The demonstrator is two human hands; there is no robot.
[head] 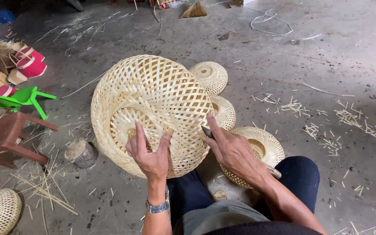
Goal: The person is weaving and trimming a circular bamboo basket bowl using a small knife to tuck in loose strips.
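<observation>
Three small baskets [212, 76] sit on the gray floor [283, 56]. A green stool [20, 98], a brown stool [3, 137] and pink shoes [29, 63] are on the left. A wood stump [80, 153] is near them.

I am wearing a metal wristwatch [157, 206] with a silver link band on my left wrist, just below my left hand [149, 156]. My right hand [231, 150] and both forearms are showing bare, with no sleeves reaching them and no rings or gloves on the fingers. I am wearing dark navy trousers [299, 176], and a grey garment [216, 219] is covering my lap and waist.
</observation>
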